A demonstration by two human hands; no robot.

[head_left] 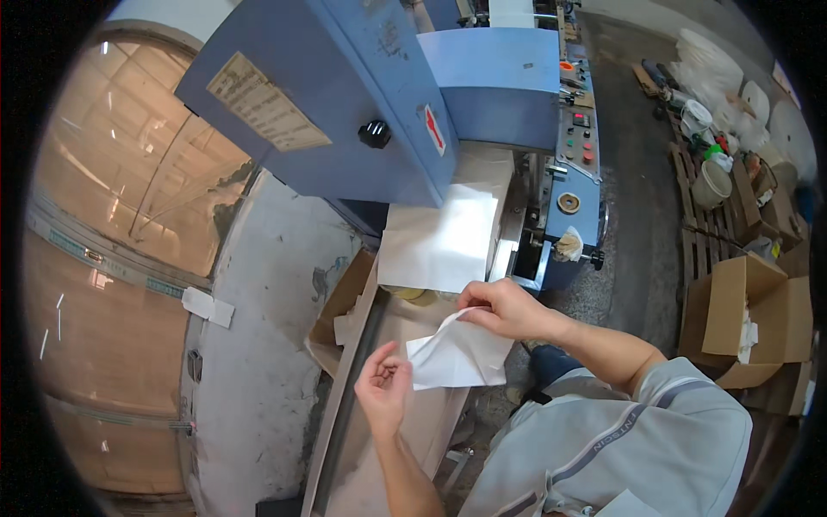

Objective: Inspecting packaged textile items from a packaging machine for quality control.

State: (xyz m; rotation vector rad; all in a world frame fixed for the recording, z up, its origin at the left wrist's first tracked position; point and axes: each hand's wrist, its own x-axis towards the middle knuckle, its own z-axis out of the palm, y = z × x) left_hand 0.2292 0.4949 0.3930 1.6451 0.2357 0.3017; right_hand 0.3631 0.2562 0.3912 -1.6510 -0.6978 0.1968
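A small white paper sheet (461, 358), its upper edge lifted and folded over, hangs above the metal tray in front of me. My right hand (508, 310) pinches that upper edge between thumb and fingers. Beside the sheet's left edge is my left hand (384, 392), fingers loosely curled and apart, with nothing visible in them. Beyond both hands, more white paper (435, 246) lies flat on the outfeed of a blue machine (345, 95). Yellowish round shapes show partly under its near edge.
The long metal tray (370, 487) runs toward me from the machine. A cardboard box (332, 332) sits left of it. The machine's control panel (579, 142), tape roll (568, 202) and black knob (597, 258) are at right. Farther right stand an open carton (724, 319) and wooden pallets (689, 233).
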